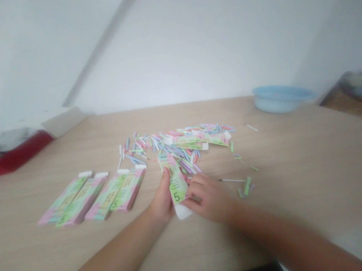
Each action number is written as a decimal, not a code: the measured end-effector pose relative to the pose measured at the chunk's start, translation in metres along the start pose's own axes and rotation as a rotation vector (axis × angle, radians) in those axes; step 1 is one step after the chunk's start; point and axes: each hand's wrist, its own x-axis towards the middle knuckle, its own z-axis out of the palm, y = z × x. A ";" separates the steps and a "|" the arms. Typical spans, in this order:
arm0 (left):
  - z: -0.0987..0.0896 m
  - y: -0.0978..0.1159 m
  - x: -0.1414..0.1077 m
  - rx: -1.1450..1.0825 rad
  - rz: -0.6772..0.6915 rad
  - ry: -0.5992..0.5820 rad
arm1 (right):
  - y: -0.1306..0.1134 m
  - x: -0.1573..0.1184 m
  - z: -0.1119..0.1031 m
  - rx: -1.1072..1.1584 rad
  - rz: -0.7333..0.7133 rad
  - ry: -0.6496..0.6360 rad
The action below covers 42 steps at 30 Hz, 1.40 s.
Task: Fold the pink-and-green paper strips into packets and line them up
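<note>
My left hand (163,197) grips a long, narrow pastel cardboard box (177,184) printed with a "5", and its white end flap (183,211) hangs toward me. My right hand (207,199) presses on the box's lower part from the right, with its fingers on the edge. Just beyond my hands lies a loose heap of thin pastel sticks (172,150), with similar boxes (196,140) lying across it. Several more boxes (96,196) lie side by side to the left of my hands. Some stray green and white sticks (247,186) lie to the right.
Everything lies on a light wood table (291,158). A pale blue plastic basin (282,99) stands at the back right edge. A red-edged object (18,154) sits at the far left, and a white wall rises behind.
</note>
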 end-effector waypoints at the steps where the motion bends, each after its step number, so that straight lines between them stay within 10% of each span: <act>1: 0.000 0.002 0.000 -0.005 -0.007 0.005 | 0.002 -0.001 -0.001 0.015 -0.009 0.010; 11: 0.002 0.013 0.003 -0.038 0.103 0.060 | 0.007 -0.005 -0.013 -0.388 -0.510 0.027; 31: 0.003 0.009 0.003 -0.039 0.117 0.143 | 0.010 -0.002 0.003 -0.196 -0.297 -0.053; 42: 0.012 0.005 0.002 -0.020 0.111 0.072 | 0.017 0.001 0.008 0.396 0.178 0.063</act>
